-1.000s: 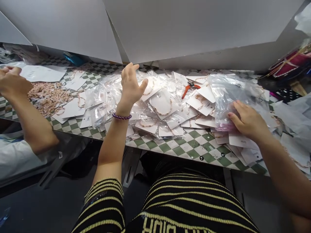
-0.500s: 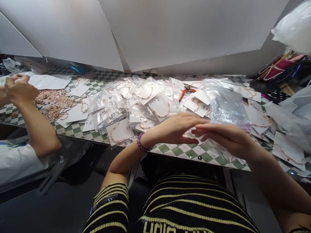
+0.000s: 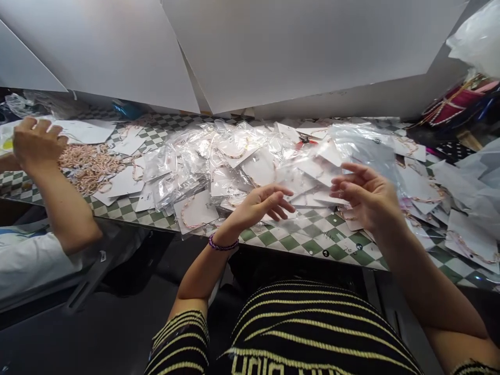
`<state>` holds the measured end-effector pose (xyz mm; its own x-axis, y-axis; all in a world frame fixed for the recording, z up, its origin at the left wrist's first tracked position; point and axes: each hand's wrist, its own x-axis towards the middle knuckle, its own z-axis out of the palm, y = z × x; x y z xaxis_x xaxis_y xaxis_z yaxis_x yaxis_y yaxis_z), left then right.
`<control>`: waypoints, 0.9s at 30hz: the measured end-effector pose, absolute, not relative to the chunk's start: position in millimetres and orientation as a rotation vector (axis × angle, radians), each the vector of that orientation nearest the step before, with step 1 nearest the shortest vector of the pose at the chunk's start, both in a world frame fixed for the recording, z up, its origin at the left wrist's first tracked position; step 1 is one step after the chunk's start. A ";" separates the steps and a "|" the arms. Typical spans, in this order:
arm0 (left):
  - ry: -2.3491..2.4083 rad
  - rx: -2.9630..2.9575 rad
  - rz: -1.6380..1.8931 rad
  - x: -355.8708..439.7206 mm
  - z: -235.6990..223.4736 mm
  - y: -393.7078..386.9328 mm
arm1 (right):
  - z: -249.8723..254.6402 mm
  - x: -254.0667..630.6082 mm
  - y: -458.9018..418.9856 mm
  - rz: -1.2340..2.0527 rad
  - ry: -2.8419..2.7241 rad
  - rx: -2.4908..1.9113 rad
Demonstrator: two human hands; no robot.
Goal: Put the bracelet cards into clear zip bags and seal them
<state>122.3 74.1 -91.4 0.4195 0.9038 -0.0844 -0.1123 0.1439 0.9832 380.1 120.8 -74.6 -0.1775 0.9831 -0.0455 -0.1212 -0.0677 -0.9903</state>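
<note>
My left hand (image 3: 262, 207), with a purple bead bracelet at its wrist, is just above the table's front part, fingers apart and holding nothing I can see. To its right hovers my right hand (image 3: 367, 197), fingers loosely curled and apart. Between and beyond them lies a clear plastic bag over a white card (image 3: 308, 174), slightly blurred. Behind it, red-handled pliers (image 3: 307, 141) show only in part. A stack of clear plastic bags (image 3: 369, 151) lies behind my right hand. Left of centre spreads a pile of bagged cards with beaded bracelets (image 3: 234, 148).
A co-worker's hand (image 3: 39, 148) is at the far left, beside a heap of pinkish beaded strands (image 3: 91, 166). More carded bracelets (image 3: 471, 242) lie at the right on the checkered table (image 3: 281, 237). White panels (image 3: 312, 52) stand along the back.
My hands have moved apart, left hand leftward, right hand up and back. A bagged card now covers the pliers' handles in part. The co-worker's hand has turned, fingers more spread.
</note>
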 end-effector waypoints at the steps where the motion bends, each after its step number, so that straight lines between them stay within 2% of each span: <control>1: 0.800 1.186 0.827 120.0 -91.1 71.7 | -72.9 378.2 122.9 1.432 -1.183 -1.059; 7: 0.637 1.307 0.644 109.1 -91.0 76.1 | -72.3 376.0 131.2 1.412 -1.299 -1.024; 13: 0.802 1.130 0.958 125.0 -100.2 111.1 | -83.6 375.6 135.6 1.435 -1.359 -1.030; 22: 0.876 1.266 1.131 145.7 -101.6 122.0 | -87.3 375.9 141.4 1.375 -1.478 -1.015; 24: 0.885 1.300 1.129 146.8 -102.5 122.2 | -90.2 376.4 141.0 1.209 -1.565 -1.024; 27: 0.923 1.363 1.167 149.0 -106.5 122.7 | -91.4 375.0 132.0 0.619 -1.658 -1.049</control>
